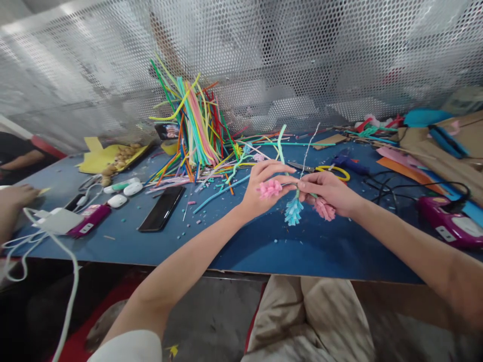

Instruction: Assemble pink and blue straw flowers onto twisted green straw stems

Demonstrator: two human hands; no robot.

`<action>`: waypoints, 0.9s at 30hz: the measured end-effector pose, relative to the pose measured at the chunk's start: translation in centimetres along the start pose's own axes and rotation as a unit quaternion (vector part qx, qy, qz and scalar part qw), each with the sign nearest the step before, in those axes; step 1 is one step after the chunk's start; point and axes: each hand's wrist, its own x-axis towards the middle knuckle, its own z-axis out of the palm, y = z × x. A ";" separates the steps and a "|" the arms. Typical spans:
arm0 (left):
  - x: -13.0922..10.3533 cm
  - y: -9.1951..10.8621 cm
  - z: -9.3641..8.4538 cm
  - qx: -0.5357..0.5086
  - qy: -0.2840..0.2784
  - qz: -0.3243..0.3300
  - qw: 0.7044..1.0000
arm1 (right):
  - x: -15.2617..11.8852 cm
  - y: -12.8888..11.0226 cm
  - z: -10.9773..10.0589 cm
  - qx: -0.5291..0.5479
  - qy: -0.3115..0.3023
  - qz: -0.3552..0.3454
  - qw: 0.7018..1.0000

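Observation:
My left hand (262, 187) is closed on a small pink pipe-cleaner flower (270, 189), which shows at its fingers. My right hand (329, 190) pinches thin stems where the two hands meet. From that pinch a light-blue flower (293, 211) hangs head down, and a dusty-pink flower (324, 208) shows below the right fingers. A thin twisted white stem (310, 148) sticks up from the joined fingertips. Behind the left fingers rises a pale green pipe cleaner (280, 143). How the stems cross between the fingers is hidden.
A big bunch of coloured pipe cleaners (196, 125) stands at the back. Yellow-handled scissors (335, 172) and a blue glue gun (349, 162) lie behind my right hand. A phone (161, 209), chargers (56, 220) and a purple power strip (451, 221) are around. Another person's arm (11, 206) is at left.

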 end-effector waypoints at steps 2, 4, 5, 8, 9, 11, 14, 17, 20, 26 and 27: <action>0.0 -0.1 0.1 -0.031 -0.001 -0.008 0.999 | 0.0 0.2 0.1 0.006 0.007 0.004 1.000; 0.0 -0.2 0.0 -0.047 -0.004 -0.032 0.998 | 0.0 0.3 0.2 0.014 0.013 0.012 1.000; 0.0 -0.3 0.0 -0.053 -0.001 -0.049 0.997 | 0.1 0.4 0.3 0.015 0.015 0.013 1.000; 0.0 -0.3 0.0 -0.086 0.011 -0.087 0.992 | 0.2 0.4 0.4 0.008 0.037 -0.016 0.999; 0.0 -0.3 0.0 -0.103 0.013 -0.095 0.990 | 0.2 0.4 0.4 0.005 0.049 -0.031 0.998; -0.1 -0.4 0.2 -0.134 0.007 -0.117 0.984 | 0.3 0.4 0.5 -0.004 0.070 -0.043 0.997; -0.2 -0.5 0.5 -0.155 -0.020 -0.171 0.973 | 0.3 0.5 0.5 -0.012 0.095 -0.037 0.995; -0.3 -0.7 0.7 -0.168 -0.037 -0.201 0.964 | 0.3 0.5 0.4 -0.006 0.100 -0.041 0.994; -0.3 -0.8 0.9 -0.183 -0.043 -0.211 0.959 | 0.2 0.7 0.6 0.008 0.093 -0.046 0.995; 0.0 0.0 0.9 -0.212 -0.062 -0.211 0.952 | 0.0 0.8 1.3 0.016 0.098 -0.064 0.993; 0.0 0.3 0.9 -0.223 -0.058 -0.215 0.949 | 0.0 0.8 1.4 0.016 0.099 -0.069 0.993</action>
